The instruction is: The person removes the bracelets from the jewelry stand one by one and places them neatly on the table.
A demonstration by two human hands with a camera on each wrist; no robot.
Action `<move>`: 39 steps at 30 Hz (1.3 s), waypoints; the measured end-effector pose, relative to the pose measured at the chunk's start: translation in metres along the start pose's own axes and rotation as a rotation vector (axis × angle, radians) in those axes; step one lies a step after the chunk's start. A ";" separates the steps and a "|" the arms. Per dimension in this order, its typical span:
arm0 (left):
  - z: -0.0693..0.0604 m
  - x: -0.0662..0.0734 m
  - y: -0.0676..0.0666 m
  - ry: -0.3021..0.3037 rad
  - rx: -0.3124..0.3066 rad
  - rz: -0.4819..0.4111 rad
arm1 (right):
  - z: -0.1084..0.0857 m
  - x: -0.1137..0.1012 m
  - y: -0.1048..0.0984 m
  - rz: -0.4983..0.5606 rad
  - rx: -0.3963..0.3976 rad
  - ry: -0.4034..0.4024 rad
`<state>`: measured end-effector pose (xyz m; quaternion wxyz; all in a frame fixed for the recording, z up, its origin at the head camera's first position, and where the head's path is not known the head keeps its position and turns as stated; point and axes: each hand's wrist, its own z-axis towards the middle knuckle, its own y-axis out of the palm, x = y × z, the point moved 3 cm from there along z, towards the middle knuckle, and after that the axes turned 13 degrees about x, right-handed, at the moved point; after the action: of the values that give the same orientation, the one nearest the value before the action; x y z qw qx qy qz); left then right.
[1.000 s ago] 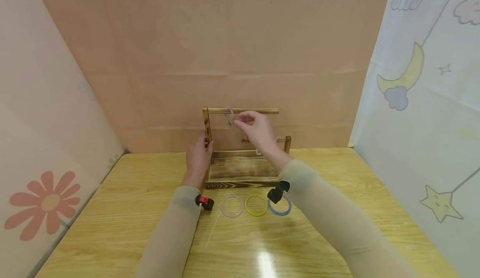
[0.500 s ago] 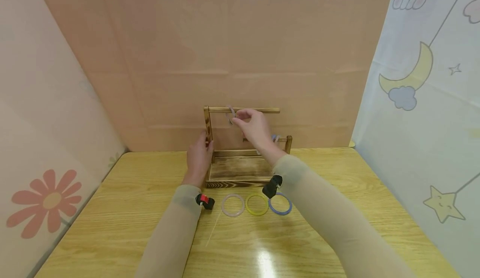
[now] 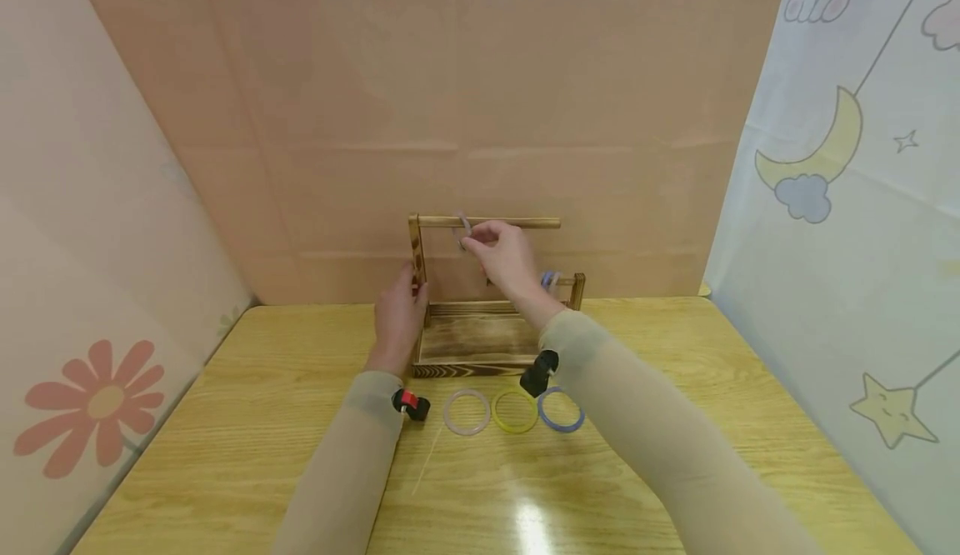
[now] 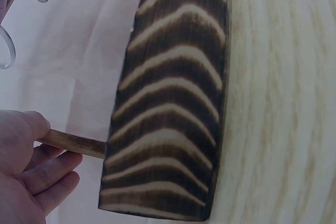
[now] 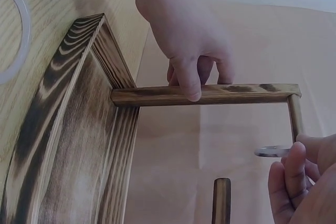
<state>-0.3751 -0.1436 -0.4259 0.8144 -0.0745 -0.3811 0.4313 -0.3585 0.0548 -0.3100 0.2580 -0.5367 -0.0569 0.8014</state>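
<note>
In the head view my right hand [image 3: 512, 263] pinches a pale purple bangle [image 3: 466, 225] between thumb and fingertips. The bangle hangs round the upper rod [image 3: 517, 222] of a dark-grained wooden stand, towards the rod's left end. My left hand [image 3: 397, 317] grips the stand's left upright post [image 3: 417, 247], as the right wrist view also shows, with fingers [image 5: 193, 90] round the post [image 5: 247, 94]. On the lower rod, partly behind my right forearm, hang a blue bangle [image 3: 547, 278] and a whitish one next to it.
A pale pink bangle [image 3: 467, 432], a yellow bangle [image 3: 515, 431] and a blue bangle [image 3: 561, 429] lie in a row before the stand's tray base [image 3: 465, 369]. The wood-grain table [image 3: 300, 422] ends at a peach backdrop [image 3: 337, 122], with patterned sheets at both sides.
My right hand and forearm have shifted slightly left, uncovering more of the bangles on the lower rod. The left hand keeps its grip on the post.
</note>
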 end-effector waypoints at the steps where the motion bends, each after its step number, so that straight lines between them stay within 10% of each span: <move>1: 0.000 0.000 0.000 0.003 0.003 -0.002 | 0.000 0.000 0.000 0.000 -0.001 0.002; 39: 0.000 -0.001 0.002 0.012 0.009 -0.002 | -0.001 0.001 -0.011 0.056 0.050 0.013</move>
<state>-0.3771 -0.1431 -0.4276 0.8174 -0.0729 -0.3742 0.4318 -0.3542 0.0641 -0.3071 0.2493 -0.5365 -0.0202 0.8060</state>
